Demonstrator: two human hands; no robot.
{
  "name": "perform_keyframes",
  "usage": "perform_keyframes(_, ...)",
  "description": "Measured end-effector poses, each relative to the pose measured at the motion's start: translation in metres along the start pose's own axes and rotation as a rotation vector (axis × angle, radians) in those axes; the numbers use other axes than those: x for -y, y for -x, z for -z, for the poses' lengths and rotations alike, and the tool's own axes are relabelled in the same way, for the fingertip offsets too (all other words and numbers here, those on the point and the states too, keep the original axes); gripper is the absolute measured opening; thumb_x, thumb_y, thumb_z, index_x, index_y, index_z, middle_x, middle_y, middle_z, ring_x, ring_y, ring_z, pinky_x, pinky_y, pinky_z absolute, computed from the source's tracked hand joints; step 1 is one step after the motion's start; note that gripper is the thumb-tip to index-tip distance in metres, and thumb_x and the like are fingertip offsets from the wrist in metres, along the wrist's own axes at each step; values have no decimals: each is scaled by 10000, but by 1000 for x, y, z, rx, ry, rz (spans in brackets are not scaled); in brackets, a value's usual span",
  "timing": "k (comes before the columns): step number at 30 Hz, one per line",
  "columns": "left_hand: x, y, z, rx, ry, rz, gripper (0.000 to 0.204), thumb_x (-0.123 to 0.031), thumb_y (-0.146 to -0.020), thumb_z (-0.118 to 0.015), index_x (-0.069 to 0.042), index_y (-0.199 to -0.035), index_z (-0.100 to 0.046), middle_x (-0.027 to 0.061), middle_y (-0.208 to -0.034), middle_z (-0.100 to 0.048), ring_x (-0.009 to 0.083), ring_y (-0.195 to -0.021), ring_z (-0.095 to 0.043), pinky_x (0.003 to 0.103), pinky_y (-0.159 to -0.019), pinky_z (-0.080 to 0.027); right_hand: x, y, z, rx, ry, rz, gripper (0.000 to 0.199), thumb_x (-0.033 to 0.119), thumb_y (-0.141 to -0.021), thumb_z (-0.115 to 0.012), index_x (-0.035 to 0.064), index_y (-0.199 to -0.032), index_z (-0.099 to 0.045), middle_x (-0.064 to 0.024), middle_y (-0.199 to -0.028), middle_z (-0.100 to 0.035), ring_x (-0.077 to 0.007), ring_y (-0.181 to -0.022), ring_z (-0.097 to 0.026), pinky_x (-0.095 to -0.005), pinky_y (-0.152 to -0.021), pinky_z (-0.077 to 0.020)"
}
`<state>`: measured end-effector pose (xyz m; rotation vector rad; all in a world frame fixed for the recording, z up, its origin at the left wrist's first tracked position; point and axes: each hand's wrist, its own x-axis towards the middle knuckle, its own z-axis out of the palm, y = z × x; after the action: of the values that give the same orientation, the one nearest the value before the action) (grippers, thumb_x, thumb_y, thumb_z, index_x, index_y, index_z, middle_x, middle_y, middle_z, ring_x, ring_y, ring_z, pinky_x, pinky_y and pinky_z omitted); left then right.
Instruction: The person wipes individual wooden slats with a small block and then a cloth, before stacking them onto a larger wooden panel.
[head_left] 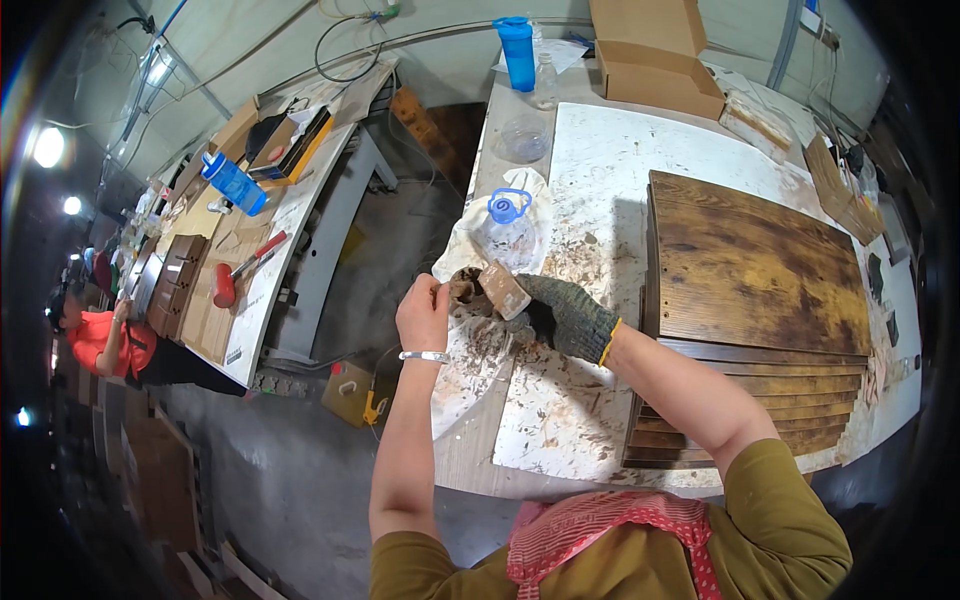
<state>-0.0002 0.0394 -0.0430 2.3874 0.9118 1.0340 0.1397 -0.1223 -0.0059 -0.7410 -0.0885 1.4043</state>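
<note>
Pretty stained counter (470, 465) we've got, with a stack of brown boards (760, 270) on it. Left of that stack, our gloved right hand (566, 318) is wrapped around a tan block (506, 291), and our bare left hand (422, 315) is curled mostly closed by a brown lump (463, 288); we can't tell if it's gripping that, tbh.

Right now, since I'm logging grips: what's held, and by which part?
The gloved right hand holds a tan, stained block, seemingly by its right edge. The left hand is at a brown object; whether it grips cannot be told.
</note>
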Motion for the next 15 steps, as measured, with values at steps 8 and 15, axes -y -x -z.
perform_keyframes(8, -36, -1, 25, 98, -40, -89, 138, -146, -835, -609, -48, -799, -519, 120, -767, -566, 327, -728, -557, 412, -634, -435, 5, -21, -2, -197, 736, 184, 429, 376, -911, -532, 25, -1156, -566, -131, -1087, -621, -211, -1038, -585, -283, -842, -464)
perform_keyframes(15, -27, -3, 8, -4, -106, -224, 101, -149, -825, -613, -66, -812, -557, 120, -784, -568, 323, -731, -561, 403, -632, -450, -19, -23, 16, 72, 1845, 824, 431, 343, -886, -540, 40, -1193, -536, -191, -1135, -573, -345, -1006, -562, -383, -884, -447)
